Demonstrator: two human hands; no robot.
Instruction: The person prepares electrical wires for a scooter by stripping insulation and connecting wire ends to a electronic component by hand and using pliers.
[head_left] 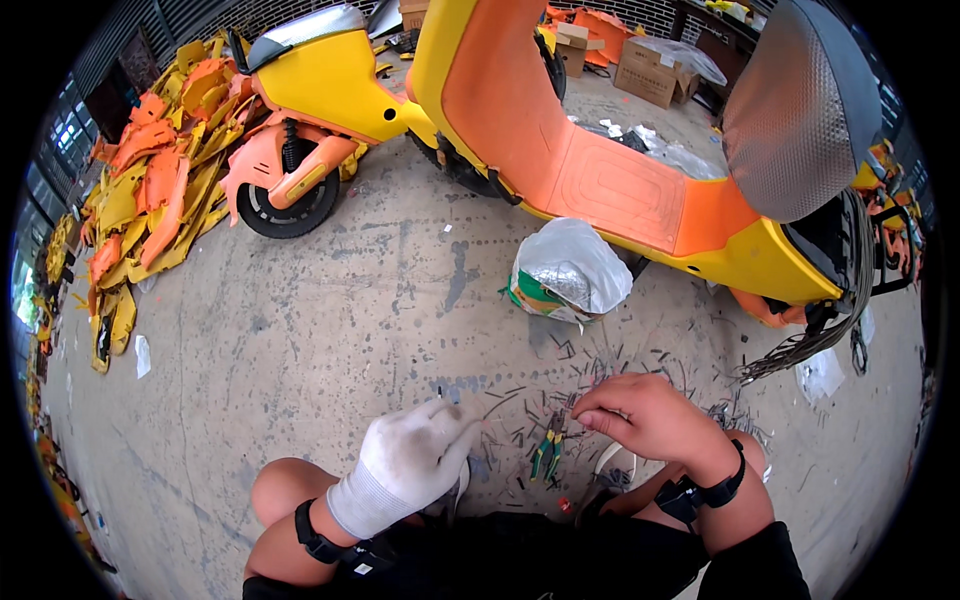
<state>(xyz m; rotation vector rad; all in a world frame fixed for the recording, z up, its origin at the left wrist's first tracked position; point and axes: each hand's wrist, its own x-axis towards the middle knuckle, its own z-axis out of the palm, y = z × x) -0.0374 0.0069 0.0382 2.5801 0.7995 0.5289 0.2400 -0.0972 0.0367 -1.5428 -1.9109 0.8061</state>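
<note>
My left hand (415, 455) wears a white work glove and rests low over the concrete floor, fingers curled; what it holds, if anything, is hidden. My bare right hand (640, 410) hovers just right of it, its fingertips pinched together over scattered short dark cut pieces (560, 375) on the floor. Small pliers with green and yellow handles (548, 450) lie on the floor between my hands. Both wrists carry black straps.
A yellow and orange scooter (620, 180) stands ahead, its grey seat (800, 110) raised. A second scooter's rear half (300, 120) is at the left. A clear plastic bag (570, 270) sits in front. Loose orange and yellow panels (150, 200) pile at far left; cardboard boxes (650, 70) behind.
</note>
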